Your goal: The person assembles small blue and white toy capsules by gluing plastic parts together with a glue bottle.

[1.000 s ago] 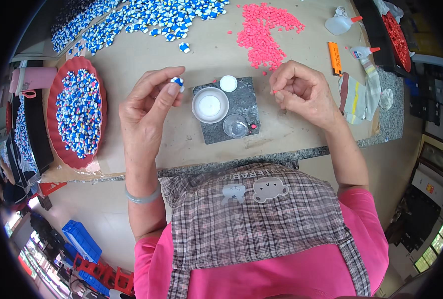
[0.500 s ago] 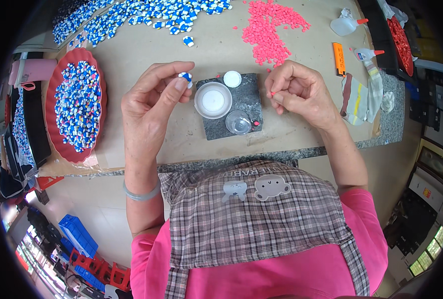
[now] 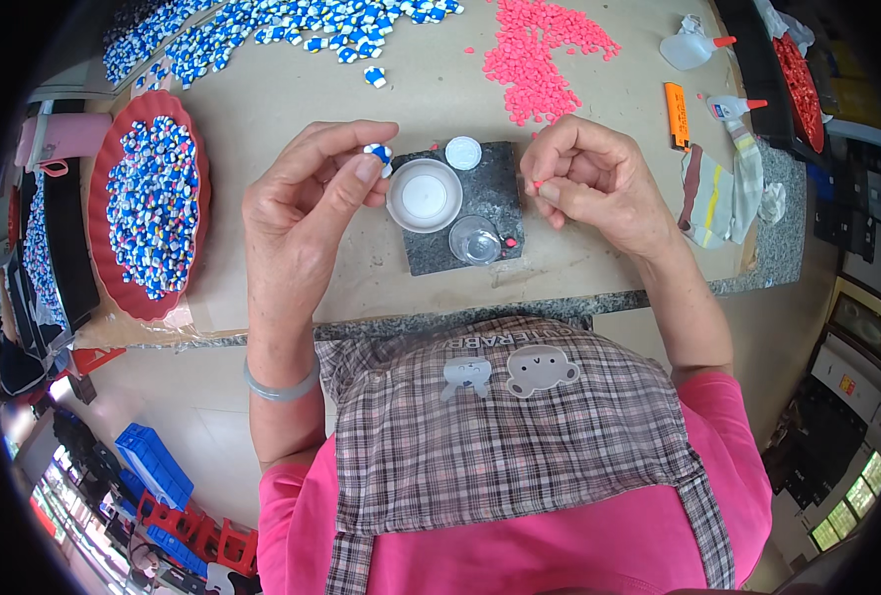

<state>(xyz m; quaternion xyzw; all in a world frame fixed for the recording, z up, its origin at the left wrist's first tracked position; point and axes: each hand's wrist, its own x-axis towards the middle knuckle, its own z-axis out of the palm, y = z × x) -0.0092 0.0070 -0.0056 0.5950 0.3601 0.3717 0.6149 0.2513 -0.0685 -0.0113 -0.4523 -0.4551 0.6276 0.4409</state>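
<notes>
Between the thumb and fingers of my left hand is a small blue-and-white piece, held above the left edge of a dark stone slab. My right hand pinches a tiny pink piece just off the slab's right side. On the slab stand a round white dish with a white disc inside, a small white cap and a clear shallow cup. A red bit lies beside the cup.
A red scalloped tray full of blue-and-white pieces stands at left. More such pieces and a pink heap spread along the back. Glue bottles, an orange box and a cloth lie at right.
My left hand has shifted slightly to the right with the blue-and-white piece. My right hand has moved a little left and up, still pinching the pink piece.
</notes>
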